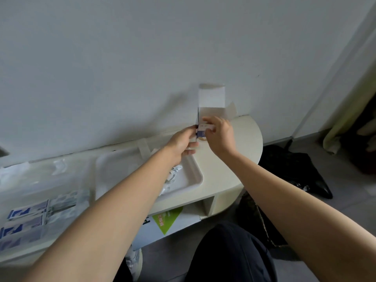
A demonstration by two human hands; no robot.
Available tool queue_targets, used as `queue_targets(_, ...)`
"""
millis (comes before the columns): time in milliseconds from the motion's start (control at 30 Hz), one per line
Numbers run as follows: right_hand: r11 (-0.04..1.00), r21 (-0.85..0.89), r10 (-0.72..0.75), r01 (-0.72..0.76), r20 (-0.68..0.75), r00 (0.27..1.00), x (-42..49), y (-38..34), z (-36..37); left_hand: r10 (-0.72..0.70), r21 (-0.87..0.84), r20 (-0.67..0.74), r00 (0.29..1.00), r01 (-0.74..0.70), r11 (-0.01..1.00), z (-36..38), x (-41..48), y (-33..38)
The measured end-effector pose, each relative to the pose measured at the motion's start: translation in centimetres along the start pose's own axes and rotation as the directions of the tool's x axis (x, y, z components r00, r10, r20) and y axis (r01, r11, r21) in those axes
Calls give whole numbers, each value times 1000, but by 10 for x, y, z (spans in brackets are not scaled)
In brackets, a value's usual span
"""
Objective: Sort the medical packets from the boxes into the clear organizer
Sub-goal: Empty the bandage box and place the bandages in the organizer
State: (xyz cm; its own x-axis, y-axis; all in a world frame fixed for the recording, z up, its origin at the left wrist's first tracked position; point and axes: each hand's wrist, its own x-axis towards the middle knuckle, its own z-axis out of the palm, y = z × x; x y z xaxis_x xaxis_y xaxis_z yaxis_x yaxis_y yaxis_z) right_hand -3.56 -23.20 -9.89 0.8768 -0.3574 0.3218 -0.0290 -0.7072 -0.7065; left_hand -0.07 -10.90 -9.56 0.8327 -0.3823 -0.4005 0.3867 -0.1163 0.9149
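- Two hands meet on one small box (pixel 211 110), held up near the wall above the table's (pixel 240 143) right end, top flap open and standing up.
- Left hand (pixel 183 142) grips the box's lower left side, fingers curled under it.
- Right hand (pixel 218 135) pinches a white strip (pixel 205 126) at the box mouth; too blurred to tell whether it is a packet.
- White tray (pixel 114 167) below the hands, crumpled wrappers (pixel 172 176) in it.
- Clear organizer (pixel 61 180) far left, blue-white packets (pixel 26 213) inside.
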Motion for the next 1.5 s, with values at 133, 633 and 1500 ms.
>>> queue_targets(133,994,-76,91,-83,110,990,-6,21,0,42,143,46,998,-48,989,-4,0,-3)
queue_targets(633,987,-160,72,24,567,820,-35,-45,89,259,623,-426,867,74,778,-136,-48,-60)
queue_targets(1500,991,86,80,-102,231,970,-31,-27,100,434,694,-340,834,-89,715,-143,-45,-74)
